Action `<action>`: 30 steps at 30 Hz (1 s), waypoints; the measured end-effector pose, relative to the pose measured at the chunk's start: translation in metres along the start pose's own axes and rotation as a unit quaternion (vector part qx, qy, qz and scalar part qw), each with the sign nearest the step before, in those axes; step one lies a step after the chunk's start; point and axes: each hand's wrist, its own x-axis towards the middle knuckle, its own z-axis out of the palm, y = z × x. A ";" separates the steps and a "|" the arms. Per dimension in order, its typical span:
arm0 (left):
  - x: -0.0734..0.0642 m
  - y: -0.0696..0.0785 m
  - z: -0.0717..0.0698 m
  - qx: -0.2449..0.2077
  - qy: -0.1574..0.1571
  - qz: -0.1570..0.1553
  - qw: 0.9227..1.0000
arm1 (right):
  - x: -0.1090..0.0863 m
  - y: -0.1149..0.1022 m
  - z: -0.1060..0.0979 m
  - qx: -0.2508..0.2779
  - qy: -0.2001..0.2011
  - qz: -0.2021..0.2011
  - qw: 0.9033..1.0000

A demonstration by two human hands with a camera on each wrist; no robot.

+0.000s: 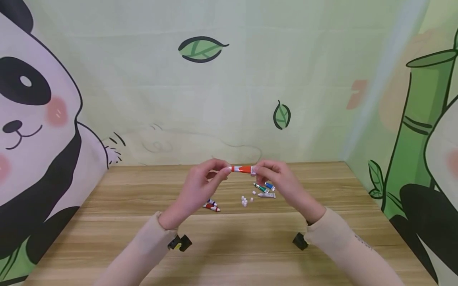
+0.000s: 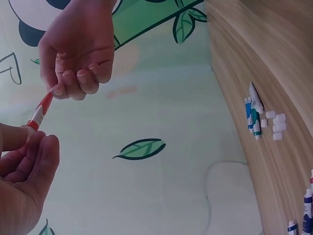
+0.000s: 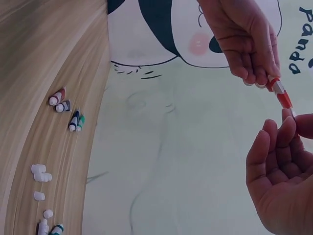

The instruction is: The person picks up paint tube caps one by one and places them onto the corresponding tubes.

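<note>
Between both hands, raised over the wooden table, is a small orange-red and white paint tube [image 1: 243, 169]. My left hand [image 1: 193, 186] pinches its narrow, neck end between thumb and fingers. At the other, flat end, the thumb and fingertips of my right hand [image 1: 282, 178] pinch the tube. In the left wrist view, the tube [image 2: 40, 111] slants between the two hands, and the right hand's other fingers are curled. The right wrist view shows the tube's orange part [image 3: 284, 100]; its ends are partly hidden by fingertips.
On the table [image 1: 236, 246], several small white caps [image 1: 244, 201] lie near a green tube [image 1: 261, 187], a blue tube [image 1: 270, 186] and a whitish tube [image 1: 266, 195]. Left of them are a red tube [image 1: 212, 207] and other tubes, partly behind the left hand. A printed cloth backdrop [image 1: 236, 79] surrounds the table.
</note>
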 end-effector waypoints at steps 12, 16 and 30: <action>-0.006 -0.018 0.012 -0.038 -0.036 -0.111 0.992 | -0.006 0.022 -0.007 -0.087 0.019 0.056 0.994; -0.012 -0.030 0.019 -0.034 -0.062 -0.125 0.990 | -0.009 0.034 -0.006 -0.091 0.017 0.065 0.994; -0.040 -0.071 0.037 -0.048 -0.141 -0.207 0.967 | -0.022 0.088 0.008 -0.101 -0.024 0.077 0.992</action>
